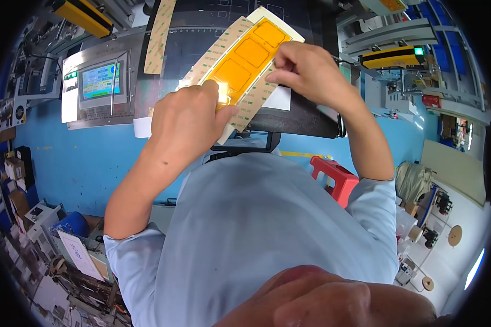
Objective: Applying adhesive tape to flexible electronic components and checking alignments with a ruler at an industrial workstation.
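An amber film strip (250, 52) with several rectangular outlines lies slanted over the black work plate, its far end up and to the right. Whitish backing shows along its edges, and tan printed liner paper (255, 99) sticks out on both sides. My left hand (186, 111) is closed on the strip's near end, the thumb along its edge. At the far right edge, my right hand (305, 71) pinches with thumb and bent fingers; whatever lies between the fingertips is hidden. A bright glare sits on the film beside my left fingers.
The black work plate (194, 41) carries another tan liner strip (160, 38) at its left. A touchscreen panel (100, 82) stands left of it. Yellow-and-black machine parts (390, 56) flank both sides. A red stool (337, 180) stands near my right elbow.
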### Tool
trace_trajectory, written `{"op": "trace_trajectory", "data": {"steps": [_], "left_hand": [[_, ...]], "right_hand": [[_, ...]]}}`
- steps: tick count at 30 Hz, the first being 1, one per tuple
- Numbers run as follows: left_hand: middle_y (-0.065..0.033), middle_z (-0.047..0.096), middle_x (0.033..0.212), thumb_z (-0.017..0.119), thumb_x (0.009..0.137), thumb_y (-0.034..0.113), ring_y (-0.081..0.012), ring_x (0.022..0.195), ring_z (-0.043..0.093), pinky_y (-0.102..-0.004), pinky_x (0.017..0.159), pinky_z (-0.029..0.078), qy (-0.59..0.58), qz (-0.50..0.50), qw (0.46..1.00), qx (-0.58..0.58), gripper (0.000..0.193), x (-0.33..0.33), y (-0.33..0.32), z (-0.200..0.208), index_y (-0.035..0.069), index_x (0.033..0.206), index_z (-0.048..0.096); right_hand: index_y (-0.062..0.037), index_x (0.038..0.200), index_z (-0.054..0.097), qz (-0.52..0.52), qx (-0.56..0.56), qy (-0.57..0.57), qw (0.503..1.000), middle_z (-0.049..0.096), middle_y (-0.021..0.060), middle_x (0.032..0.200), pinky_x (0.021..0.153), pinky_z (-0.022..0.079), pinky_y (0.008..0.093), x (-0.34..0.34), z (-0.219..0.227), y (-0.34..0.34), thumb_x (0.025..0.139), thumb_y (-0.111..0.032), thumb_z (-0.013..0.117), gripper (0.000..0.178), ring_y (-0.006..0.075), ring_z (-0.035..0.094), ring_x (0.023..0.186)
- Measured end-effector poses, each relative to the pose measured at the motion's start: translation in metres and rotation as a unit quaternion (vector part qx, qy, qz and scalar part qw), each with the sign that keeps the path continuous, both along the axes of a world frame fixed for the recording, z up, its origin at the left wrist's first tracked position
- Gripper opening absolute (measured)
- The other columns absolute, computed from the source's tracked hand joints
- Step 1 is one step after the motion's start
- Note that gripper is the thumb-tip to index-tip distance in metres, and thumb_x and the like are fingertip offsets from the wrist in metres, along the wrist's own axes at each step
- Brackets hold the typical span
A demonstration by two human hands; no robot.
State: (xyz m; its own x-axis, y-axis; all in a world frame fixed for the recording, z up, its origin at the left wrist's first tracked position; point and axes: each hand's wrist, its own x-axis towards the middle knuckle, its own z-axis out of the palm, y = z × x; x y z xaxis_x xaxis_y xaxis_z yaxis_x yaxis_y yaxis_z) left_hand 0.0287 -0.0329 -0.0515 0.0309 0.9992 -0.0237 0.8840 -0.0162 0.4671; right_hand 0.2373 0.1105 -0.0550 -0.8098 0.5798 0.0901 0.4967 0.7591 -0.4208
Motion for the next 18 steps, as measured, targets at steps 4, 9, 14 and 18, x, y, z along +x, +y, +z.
{"op": "trace_trajectory", "data": {"steps": [4,9,14,18], "left_hand": [[-0.0112,0.060,0.060,0.075,0.079,0.029,-0.0279,0.054,0.060,-0.0386,0.052,0.045,-0.011,0.010,1.000,-0.026,0.033,0.001,-0.001,-0.002,0.004,0.070,0.056],[-0.0111,0.060,0.060,0.076,0.079,0.028,-0.0272,0.055,0.061,-0.0375,0.052,0.045,-0.007,0.013,0.999,-0.043,0.033,0.002,0.000,0.000,0.004,0.070,0.056],[-0.0111,0.058,0.057,0.076,0.079,0.028,-0.0244,0.053,0.060,-0.0365,0.050,0.046,-0.050,0.015,0.997,-0.048,0.033,-0.006,-0.002,0.003,0.004,0.070,0.056],[-0.0017,0.052,0.062,0.065,0.090,0.025,-0.0094,0.051,0.046,-0.0261,0.047,0.036,-0.354,0.026,0.930,0.096,0.027,-0.052,-0.004,0.026,0.007,0.075,0.053]], "right_hand": [[-0.0065,0.072,0.053,-0.086,-0.043,-0.062,0.993,0.060,0.0121,0.069,0.058,0.044,0.0389,-0.003,0.007,0.010,0.073,-0.030,0.079,0.035,0.0297,0.059,0.065],[-0.0084,0.069,0.048,-0.131,-0.045,-0.079,0.987,0.059,0.0070,0.063,0.052,0.041,0.0283,0.011,-0.006,0.049,0.075,-0.033,0.081,0.041,0.0130,0.054,0.056],[-0.0078,0.069,0.048,-0.139,-0.023,-0.084,0.986,0.056,0.0048,0.059,0.050,0.041,0.0281,0.013,-0.003,0.056,0.077,-0.037,0.078,0.043,0.0123,0.053,0.053],[-0.0060,0.079,0.055,-0.183,-0.053,-0.101,0.976,0.059,0.0047,0.067,0.056,0.046,0.0265,0.007,0.025,0.045,0.081,-0.033,0.075,0.034,0.0121,0.056,0.060]]}}
